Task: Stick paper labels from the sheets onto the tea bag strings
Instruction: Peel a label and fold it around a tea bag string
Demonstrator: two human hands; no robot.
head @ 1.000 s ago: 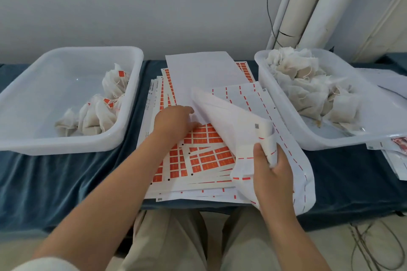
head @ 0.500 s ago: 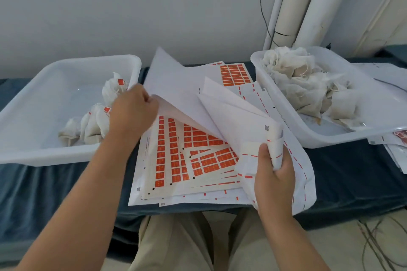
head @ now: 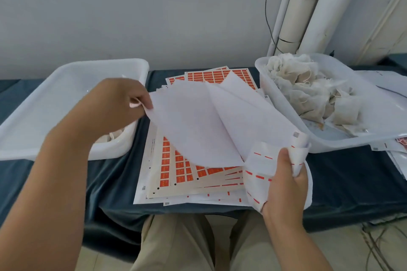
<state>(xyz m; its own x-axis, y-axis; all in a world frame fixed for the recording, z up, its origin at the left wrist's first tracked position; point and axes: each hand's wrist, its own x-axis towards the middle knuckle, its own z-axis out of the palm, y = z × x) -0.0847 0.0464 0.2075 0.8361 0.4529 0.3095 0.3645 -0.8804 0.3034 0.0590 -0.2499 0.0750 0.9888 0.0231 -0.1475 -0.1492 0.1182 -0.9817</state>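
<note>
The left hand [head: 119, 105] pinches a blank sheet [head: 193, 125] by its left edge while the right hand [head: 286, 176] clutches curled spent sheets [head: 262, 160] near right, apparently to bare the orange label sheets [head: 167, 174] underneath.

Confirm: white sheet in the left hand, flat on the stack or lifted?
Lifted. The left hand pinches its left edge, the white sheet arcs up, and orange label sheets show beneath it.
</note>
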